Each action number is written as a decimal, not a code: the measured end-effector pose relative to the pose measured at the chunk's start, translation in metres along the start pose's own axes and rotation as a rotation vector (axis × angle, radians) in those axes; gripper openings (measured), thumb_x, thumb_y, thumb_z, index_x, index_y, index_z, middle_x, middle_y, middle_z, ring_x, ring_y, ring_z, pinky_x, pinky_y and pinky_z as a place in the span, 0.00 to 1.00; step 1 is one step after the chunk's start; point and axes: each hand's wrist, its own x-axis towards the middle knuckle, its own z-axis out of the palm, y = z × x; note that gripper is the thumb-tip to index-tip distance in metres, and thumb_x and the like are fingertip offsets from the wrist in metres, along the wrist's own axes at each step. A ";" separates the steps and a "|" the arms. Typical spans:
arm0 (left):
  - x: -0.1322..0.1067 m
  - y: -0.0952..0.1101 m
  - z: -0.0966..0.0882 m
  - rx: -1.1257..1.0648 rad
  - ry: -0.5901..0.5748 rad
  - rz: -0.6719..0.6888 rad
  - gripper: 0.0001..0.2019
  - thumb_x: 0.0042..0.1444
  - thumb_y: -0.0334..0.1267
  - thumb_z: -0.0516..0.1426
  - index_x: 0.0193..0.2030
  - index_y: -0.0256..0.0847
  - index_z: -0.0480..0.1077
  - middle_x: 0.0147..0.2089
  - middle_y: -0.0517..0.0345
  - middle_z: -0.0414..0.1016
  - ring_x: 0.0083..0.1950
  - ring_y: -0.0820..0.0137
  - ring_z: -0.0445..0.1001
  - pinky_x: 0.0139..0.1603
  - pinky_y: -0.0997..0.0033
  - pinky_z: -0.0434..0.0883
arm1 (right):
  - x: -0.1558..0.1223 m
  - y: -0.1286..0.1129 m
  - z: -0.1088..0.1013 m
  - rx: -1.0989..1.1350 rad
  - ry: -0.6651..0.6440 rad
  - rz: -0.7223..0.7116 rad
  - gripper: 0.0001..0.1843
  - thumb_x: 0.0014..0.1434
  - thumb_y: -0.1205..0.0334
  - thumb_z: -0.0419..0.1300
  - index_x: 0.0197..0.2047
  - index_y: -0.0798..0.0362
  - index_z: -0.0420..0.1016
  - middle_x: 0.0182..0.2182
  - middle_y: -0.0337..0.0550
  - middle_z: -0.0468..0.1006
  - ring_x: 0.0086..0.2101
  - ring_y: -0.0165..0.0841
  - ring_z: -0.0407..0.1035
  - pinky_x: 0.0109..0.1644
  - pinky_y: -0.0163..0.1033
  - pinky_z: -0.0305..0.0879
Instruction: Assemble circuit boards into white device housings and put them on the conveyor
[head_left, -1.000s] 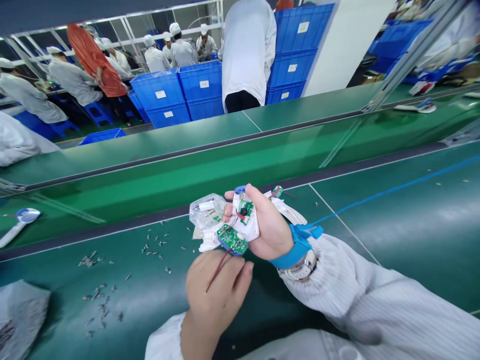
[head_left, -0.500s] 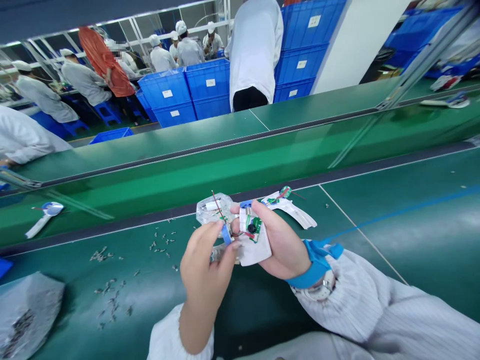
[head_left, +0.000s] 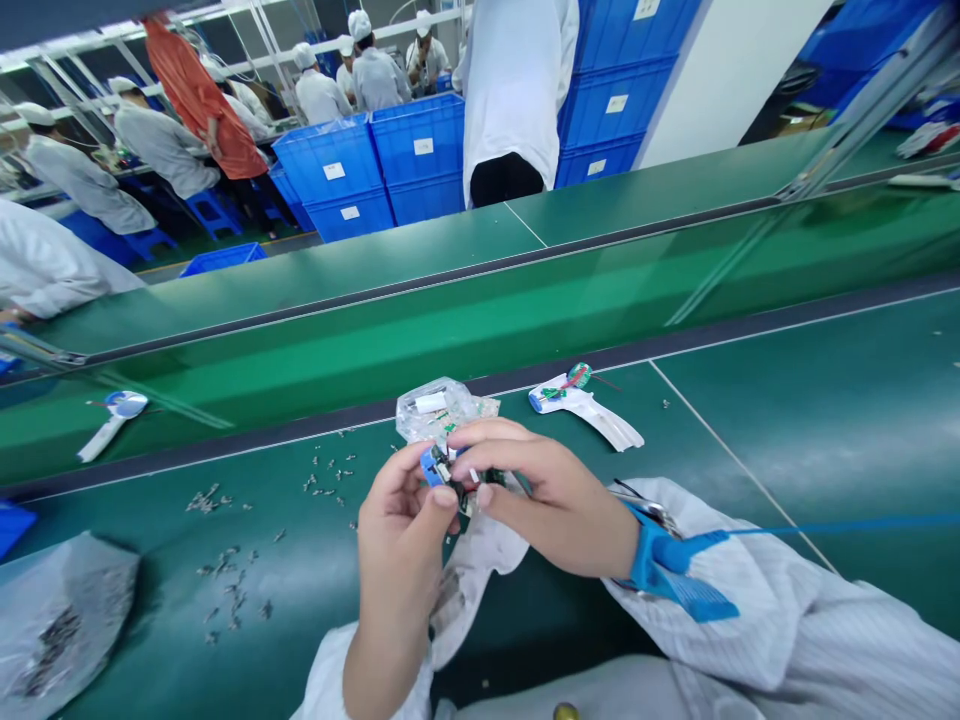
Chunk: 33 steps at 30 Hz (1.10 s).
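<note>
Blue part (head_left: pixel 432 466) held over the green counter (head_left: pixel 315 600)

The left hand (head_left: pixel 401 540) is grasping the small blue part between its thumb and fingers. The right hand (head_left: pixel 562 500) has its fingers curled close to the same part, on its right side; whether it also grips something, I cannot tell (its own fingers cover the place). Below the fingers of both hands, a white shell (head_left: pixel 487 545) extends toward the person. A blue strap (head_left: pixel 675 560) is around the right wrist. Just beyond the hands, a clear plastic bag (head_left: pixel 416 410) with small parts lies on the counter. To the right of this bag is a white handle-shaped piece (head_left: pixel 600 420), with a round green board (head_left: pixel 579 376) at its upper end. On the left, many small metal pieces (head_left: pixel 236 595) are scattered.
</note>
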 end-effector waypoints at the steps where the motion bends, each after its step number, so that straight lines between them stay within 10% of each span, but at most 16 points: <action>1: -0.001 0.001 0.001 -0.008 0.018 -0.015 0.15 0.42 0.42 0.67 0.39 0.45 0.75 0.28 0.63 0.76 0.23 0.80 0.70 0.21 0.85 0.67 | 0.000 0.001 0.001 0.038 -0.001 -0.003 0.05 0.56 0.66 0.57 0.33 0.54 0.75 0.42 0.49 0.75 0.48 0.35 0.68 0.53 0.42 0.62; 8: -0.005 0.004 0.005 -0.009 0.053 -0.018 0.16 0.43 0.45 0.66 0.39 0.44 0.74 0.29 0.61 0.75 0.25 0.78 0.72 0.20 0.85 0.67 | 0.004 0.001 -0.003 0.274 -0.022 0.053 0.15 0.61 0.55 0.54 0.28 0.54 0.72 0.31 0.44 0.76 0.47 0.34 0.67 0.53 0.41 0.61; 17: -0.021 0.008 0.002 0.048 -0.110 0.081 0.15 0.51 0.40 0.62 0.47 0.50 0.73 0.36 0.59 0.77 0.31 0.73 0.76 0.30 0.78 0.75 | 0.019 -0.022 -0.016 -0.105 -0.193 -0.192 0.13 0.56 0.72 0.52 0.20 0.56 0.67 0.18 0.36 0.69 0.24 0.25 0.60 0.40 0.36 0.57; 33: -0.025 0.013 0.006 0.057 -0.154 0.028 0.15 0.51 0.44 0.62 0.46 0.54 0.74 0.35 0.58 0.77 0.30 0.68 0.76 0.29 0.71 0.76 | 0.023 -0.032 -0.021 -0.181 -0.336 -0.176 0.15 0.52 0.73 0.49 0.16 0.55 0.61 0.15 0.34 0.65 0.23 0.24 0.56 0.37 0.34 0.56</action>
